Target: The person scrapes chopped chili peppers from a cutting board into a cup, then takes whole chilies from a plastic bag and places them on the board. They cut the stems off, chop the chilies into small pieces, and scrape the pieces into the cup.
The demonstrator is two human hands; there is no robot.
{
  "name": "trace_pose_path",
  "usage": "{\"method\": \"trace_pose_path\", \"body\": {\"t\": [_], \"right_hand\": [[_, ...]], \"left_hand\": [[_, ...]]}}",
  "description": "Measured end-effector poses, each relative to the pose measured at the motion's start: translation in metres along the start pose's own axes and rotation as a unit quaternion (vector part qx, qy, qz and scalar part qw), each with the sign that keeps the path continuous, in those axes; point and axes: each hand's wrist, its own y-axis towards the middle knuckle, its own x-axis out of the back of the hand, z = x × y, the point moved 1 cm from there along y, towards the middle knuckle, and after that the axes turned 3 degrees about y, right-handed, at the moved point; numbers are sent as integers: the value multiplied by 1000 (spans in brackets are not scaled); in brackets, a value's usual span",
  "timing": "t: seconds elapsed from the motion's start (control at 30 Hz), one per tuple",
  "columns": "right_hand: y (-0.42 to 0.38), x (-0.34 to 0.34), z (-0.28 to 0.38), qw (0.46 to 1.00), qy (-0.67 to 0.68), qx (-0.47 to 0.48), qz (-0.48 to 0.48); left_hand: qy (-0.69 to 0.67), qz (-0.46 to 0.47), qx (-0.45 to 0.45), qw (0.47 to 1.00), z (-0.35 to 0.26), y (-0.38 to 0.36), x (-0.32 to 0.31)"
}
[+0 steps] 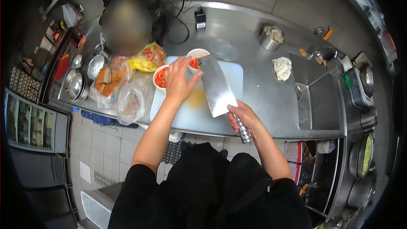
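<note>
My right hand (245, 118) is closed around the cleaver (217, 85) where its ridged metal handle meets the blade. The broad blade slants up and left over the cutting board (236, 73), its far end beside a white cup (197, 53). Chopped red chili (193, 63) shows in that cup, close to the blade. My left hand (179, 81) is curled at the cup's left side, with the thumb across its near side. Another white cup (160, 85) stands left of this hand, holding chopped red chili (161, 77).
Plastic bags of food (111, 85) lie to the left beside metal bowls (76, 87). Clear lids (224, 49) rest behind the board. A white cloth (282, 68) lies near the sink (316, 97), with a metal pot (271, 38) behind it. A black cable crosses the back.
</note>
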Motion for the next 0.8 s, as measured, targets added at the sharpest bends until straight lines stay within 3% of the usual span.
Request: {"method": "trace_pose_path", "body": {"t": [0.17,0.23,0.3,0.33,0.4,0.43,0.5,0.63,0.67,0.8], "right_hand": [[9,8,6,1000,14,6,-8],[7,12,2,1000,21,0,-22],[-4,17,-2,999,14,1,-43],[-12,21,-4,998,5,1,-62],[-35,27,-7,996,4,1,-94],[-47,32,-11,992,0,0,-123],[-71,45,-23,988,26,11,-151],[-121,74,-56,962,91,46,-253],[-132,80,-64,960,94,49,-258],[-164,97,-89,939,134,89,-303]], "left_hand": [[36,56,14,998,14,29,-47],[28,73,58,995,38,44,-69],[123,165,116,972,57,56,-77],[121,167,114,972,62,64,-77],[122,284,182,933,73,75,-78],[121,287,179,933,84,80,-83],[90,382,172,903,101,85,-99],[49,327,153,931,81,96,-111],[0,329,194,924,67,103,-112],[-44,325,156,932,11,128,-138]]}}
